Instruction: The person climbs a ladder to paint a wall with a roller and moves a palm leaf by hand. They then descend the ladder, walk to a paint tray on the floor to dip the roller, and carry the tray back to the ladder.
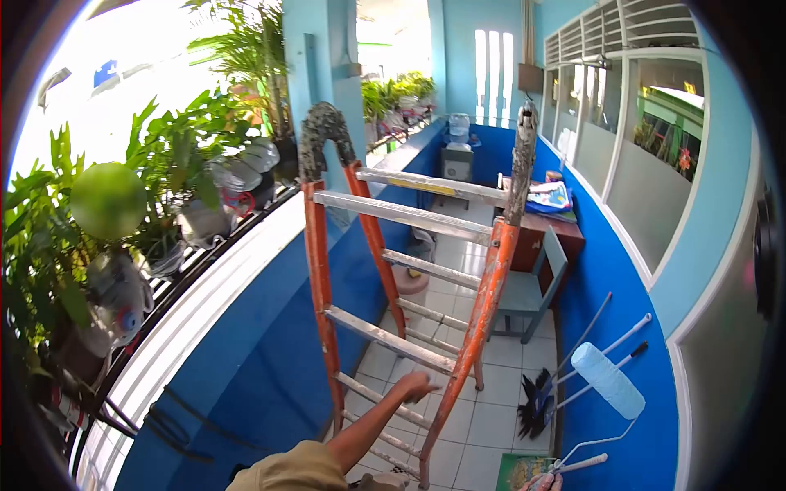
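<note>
My left hand (pixel 416 387) reaches forward over the ladder's lower rungs, close to its right rail. Its fingers are partly bent, with one stretched toward the rail, and nothing shows in them. The orange stepladder (pixel 483 307) stands spread on the tiles, with paint-spattered metal rungs and dark wrapping on its upper left end. At the bottom edge, my right hand (pixel 545 483) is closed around the handle of a paint roller. The light-blue roller sleeve (pixel 607 381) is raised at the right, in front of the dark blue wall. Part of my right hand is cut off by the frame.
A broom (pixel 536 403) and other long handles lean along the right wall. Behind the ladder stand a grey chair (pixel 528 286) and a brown desk (pixel 565 233) bearing packages. A water dispenser (pixel 457 159) is at the far end. Potted plants (pixel 201 217) line the left ledge.
</note>
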`<state>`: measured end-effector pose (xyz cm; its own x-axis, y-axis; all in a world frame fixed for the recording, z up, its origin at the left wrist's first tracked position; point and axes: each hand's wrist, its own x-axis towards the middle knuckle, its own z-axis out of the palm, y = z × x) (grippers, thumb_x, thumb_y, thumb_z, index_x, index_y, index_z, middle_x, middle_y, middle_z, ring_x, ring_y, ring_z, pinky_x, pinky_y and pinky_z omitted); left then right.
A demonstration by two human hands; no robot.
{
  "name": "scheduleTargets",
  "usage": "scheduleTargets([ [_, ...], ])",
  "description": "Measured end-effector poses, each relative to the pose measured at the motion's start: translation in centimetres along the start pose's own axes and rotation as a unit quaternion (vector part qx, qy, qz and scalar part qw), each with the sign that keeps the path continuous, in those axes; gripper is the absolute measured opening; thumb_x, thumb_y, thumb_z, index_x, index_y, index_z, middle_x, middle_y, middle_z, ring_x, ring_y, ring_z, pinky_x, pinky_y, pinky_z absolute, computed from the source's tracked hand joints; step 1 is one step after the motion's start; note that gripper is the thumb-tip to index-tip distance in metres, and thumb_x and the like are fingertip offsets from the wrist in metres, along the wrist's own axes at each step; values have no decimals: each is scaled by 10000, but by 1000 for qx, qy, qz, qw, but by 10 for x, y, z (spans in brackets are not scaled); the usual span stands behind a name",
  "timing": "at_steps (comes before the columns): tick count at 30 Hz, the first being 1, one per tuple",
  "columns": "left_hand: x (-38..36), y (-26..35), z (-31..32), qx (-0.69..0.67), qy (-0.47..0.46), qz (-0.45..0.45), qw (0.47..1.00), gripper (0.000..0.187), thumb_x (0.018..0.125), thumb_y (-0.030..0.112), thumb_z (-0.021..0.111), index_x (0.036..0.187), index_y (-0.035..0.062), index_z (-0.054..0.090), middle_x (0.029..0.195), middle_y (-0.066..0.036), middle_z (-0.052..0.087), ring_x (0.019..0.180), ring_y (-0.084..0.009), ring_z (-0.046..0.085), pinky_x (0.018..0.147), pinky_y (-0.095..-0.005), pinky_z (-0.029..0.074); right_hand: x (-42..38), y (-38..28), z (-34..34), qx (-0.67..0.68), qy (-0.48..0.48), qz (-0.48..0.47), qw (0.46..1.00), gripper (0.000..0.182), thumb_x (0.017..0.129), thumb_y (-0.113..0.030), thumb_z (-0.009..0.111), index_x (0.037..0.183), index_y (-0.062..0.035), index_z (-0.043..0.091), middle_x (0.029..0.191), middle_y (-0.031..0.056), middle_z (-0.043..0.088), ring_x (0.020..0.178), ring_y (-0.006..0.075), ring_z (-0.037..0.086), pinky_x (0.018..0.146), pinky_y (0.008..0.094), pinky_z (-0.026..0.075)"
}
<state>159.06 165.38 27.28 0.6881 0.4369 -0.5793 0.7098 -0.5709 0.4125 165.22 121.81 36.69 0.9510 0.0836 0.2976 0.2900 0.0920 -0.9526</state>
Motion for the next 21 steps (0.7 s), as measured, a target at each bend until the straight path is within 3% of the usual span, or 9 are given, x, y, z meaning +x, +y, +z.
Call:
scheduleTargets([
  [2, -37, -24, 28, -16, -72, -62, 995, 721, 852, 680, 586, 1012, -10, 719, 1045, -230, 705, 974, -340, 688, 815, -437, 543, -5, -12, 4, 39, -28, 35, 998, 370, 1036, -271, 497, 1162, 59, 609, 626, 55, 527, 418, 118, 434, 391, 276, 346],
  [5, -66, -57, 83, 3, 120, 70, 990, 756, 757, 706, 676, 1077, 21, 687, 1088, -274, 671, 1036, -376, 656, 875, -459, 528, -12, 1, 2, 36, -48, 15, 998, 357, 1032, -270, 505, 1126, 51, 630, 629, 45, 532, 428, 115, 439, 390, 277, 344],
  [6, -76, -49, 85, 51, 123, 58, 989, 717, 776, 607, 724, 1222, 58, 610, 1206, -209, 620, 1037, -411, 634, 910, -489, 498, -16, 6, 0, 42, -46, 7, 998, 357, 1032, -270, 505, 1126, 51, 630, 629, 45, 532, 428, 115, 439, 390, 277, 344],
  [8, -77, -48, 97, 108, 166, 92, 976, 591, 786, 512, 753, 1157, 76, 602, 1198, -183, 594, 1022, -428, 629, 878, -517, 503, -22, 8, 4, -20, -28, -25, 999, 329, 1024, -249, 512, 1082, 43, 654, 653, 52, 555, 477, 132, 474, 431, 288, 378],
  [11, -63, -59, 112, 93, 223, 128, 962, 366, 838, 299, 685, 1105, 61, 605, 1027, -232, 636, 1022, -444, 633, 848, -546, 522, -40, -44, 14, -19, -36, -48, 998, 291, 1012, -213, 524, 1027, 39, 669, 708, 58, 580, 560, 151, 509, 505, 307, 417],
  [15, -50, -66, 111, 93, 198, 126, 968, 229, 859, 109, 548, 1074, 66, 616, 1010, -236, 633, 948, -452, 649, 816, -553, 518, -48, -31, 8, -97, -41, -127, 986, 292, 1014, -193, 519, 1094, 49, 661, 773, 63, 597, 627, 158, 532, 550, 304, 441],
  [16, -50, -68, 116, 95, 201, 132, 966, 229, 859, 109, 548, 1074, 66, 616, 1010, -236, 633, 948, -452, 649, 816, -553, 518, -51, -27, 6, -96, -36, -132, 986, 292, 1014, -193, 519, 1094, 49, 661, 773, 63, 597, 627, 158, 532, 550, 304, 441],
  [18, -59, -73, 127, 113, 198, 133, 965, 229, 858, 122, 555, 1072, 71, 621, 995, -230, 636, 952, -442, 652, 799, -557, 515, -64, -28, 6, 33, -50, 82, 995, 334, 1022, -204, 513, 1201, 51, 633, 795, 66, 604, 660, 160, 535, 567, 296, 448],
  [21, -78, -79, 124, 107, 176, 142, 968, 236, 862, 136, 557, 1078, 71, 623, 991, -229, 637, 943, -439, 654, 790, -556, 515, -71, -71, 18, -25, -40, -14, 999, 373, 1028, -227, 515, 1269, 45, 601, 794, 57, 603, 642, 148, 525, 542, 284, 435],
])
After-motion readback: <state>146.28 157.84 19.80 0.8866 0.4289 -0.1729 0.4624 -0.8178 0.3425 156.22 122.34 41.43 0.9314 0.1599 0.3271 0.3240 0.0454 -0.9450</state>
